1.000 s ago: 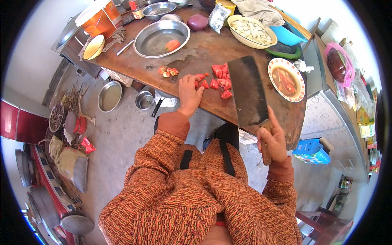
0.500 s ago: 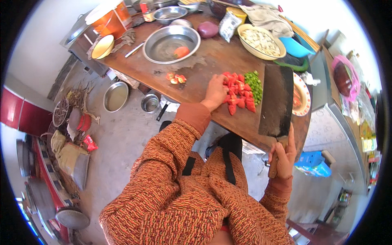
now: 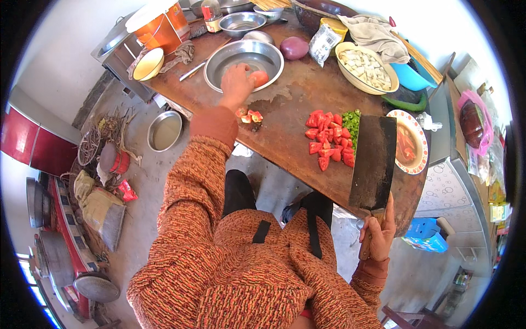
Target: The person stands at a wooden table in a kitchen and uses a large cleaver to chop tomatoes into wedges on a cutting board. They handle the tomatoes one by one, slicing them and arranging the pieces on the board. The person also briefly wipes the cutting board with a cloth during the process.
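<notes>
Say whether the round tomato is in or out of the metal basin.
In: the tomato shows within the rim of the metal basin, with the left hand at it; whether gripped is unclear.

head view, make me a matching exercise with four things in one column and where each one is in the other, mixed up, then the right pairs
Things
1. cleaver
2. whole tomato
3. purple vegetable
4. chopped green pieces

Places
A. on the table, between the metal basin and the white packet
B. beside the chopped red pieces, on their right
C. held by its handle in the right hand
D. in the metal basin, at the left hand

Right pairs: 1-C, 2-D, 3-A, 4-B
</notes>
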`<move>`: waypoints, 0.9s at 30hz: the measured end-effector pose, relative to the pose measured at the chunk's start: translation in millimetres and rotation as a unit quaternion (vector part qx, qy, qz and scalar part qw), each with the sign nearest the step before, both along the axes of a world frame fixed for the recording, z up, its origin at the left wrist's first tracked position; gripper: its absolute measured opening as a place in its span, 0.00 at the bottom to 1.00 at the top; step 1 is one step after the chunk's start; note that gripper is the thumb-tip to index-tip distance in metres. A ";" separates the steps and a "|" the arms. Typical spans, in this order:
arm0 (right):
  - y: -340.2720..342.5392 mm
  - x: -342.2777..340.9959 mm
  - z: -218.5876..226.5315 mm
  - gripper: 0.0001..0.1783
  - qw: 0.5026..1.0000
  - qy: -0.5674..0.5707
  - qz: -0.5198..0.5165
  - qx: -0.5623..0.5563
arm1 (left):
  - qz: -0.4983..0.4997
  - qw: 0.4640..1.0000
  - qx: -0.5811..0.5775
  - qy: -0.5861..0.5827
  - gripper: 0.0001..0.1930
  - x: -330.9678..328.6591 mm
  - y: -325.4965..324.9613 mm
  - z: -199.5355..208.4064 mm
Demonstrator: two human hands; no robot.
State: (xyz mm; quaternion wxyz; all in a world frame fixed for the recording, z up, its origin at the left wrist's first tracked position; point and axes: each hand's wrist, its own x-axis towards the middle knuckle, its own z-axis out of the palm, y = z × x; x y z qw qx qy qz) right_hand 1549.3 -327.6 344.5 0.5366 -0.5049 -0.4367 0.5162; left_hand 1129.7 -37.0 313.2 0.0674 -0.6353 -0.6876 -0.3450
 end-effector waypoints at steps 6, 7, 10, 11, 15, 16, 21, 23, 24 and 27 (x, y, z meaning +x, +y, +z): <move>-4.3 -0.2 -0.9 0.44 0.999 0.026 -0.003 -0.028 | -0.102 0.977 -0.185 -0.029 0.31 -17.5 41.8 -6.5; -5.5 -1.2 -0.5 0.44 0.999 0.027 0.004 -0.031 | -0.099 0.978 -0.185 -0.016 0.31 -13.8 45.6 -8.5; -5.2 -4.8 -0.5 0.44 0.999 0.025 0.015 -0.035 | -0.074 0.976 -0.204 0.006 0.33 -9.9 58.5 -9.5; -7.9 -6.6 -0.5 0.44 0.999 0.023 0.014 -0.042 | -0.061 0.972 -0.229 0.002 0.34 -7.9 56.6 -7.4; -7.6 -11.4 -0.8 0.45 0.998 0.040 0.018 -0.044 | -0.010 0.960 -0.278 0.012 0.36 -2.6 55.9 1.6; -8.2 -10.9 -2.1 0.44 0.998 0.037 0.024 -0.040 | 0.000 0.957 -0.289 0.025 0.35 0.9 51.6 8.4; -9.9 -14.2 -0.8 0.44 0.998 0.042 0.033 -0.044 | 0.031 0.960 -0.275 0.034 0.28 -28.1 48.5 4.2; -9.7 -15.6 -0.5 0.43 0.998 0.043 0.032 -0.044 | 0.032 0.967 -0.249 0.039 0.29 -40.4 51.7 -9.4; -10.3 -15.5 -2.2 0.43 0.997 0.045 0.032 -0.044 | 0.021 0.972 -0.230 0.043 0.31 -44.2 52.0 -14.8; -11.8 -16.7 -3.5 0.43 0.998 0.044 0.032 -0.040 | -0.047 0.963 -0.252 -0.086 0.33 -49.8 59.8 -15.0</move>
